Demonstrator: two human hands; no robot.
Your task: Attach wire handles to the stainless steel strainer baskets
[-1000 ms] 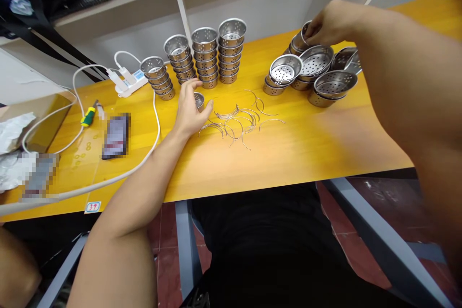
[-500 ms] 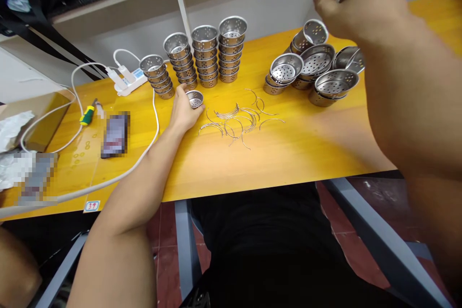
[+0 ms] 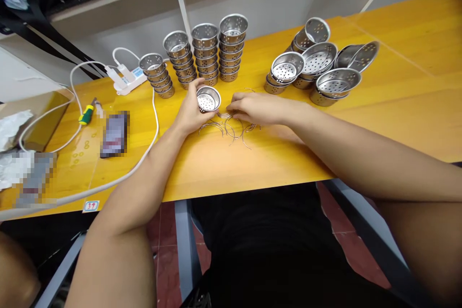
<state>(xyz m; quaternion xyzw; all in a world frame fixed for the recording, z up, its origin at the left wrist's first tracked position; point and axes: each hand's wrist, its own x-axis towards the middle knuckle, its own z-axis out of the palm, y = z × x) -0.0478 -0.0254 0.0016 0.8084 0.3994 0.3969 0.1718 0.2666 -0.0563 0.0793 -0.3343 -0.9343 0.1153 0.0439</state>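
Toward your left, a green-and-yellow screwdriver [image 3: 85,115] lies on the yellow tabletop [image 3: 216,168], then a power strip [image 3: 130,82]; four stacks of perforated cups [image 3: 206,53] stand before a pale wall [image 3: 274,0]. Your left hand [image 3: 189,113] has its fingers curled around a small metal cup [image 3: 208,98], just in front of the stacks. Your right hand [image 3: 254,107] is at the curved wires [image 3: 225,127] beside it; whether its fingers grip one, I cannot tell. Picking out a wire seems the step in hand, calling for a fine pinch; loose cups [image 3: 319,59] cluster farther right
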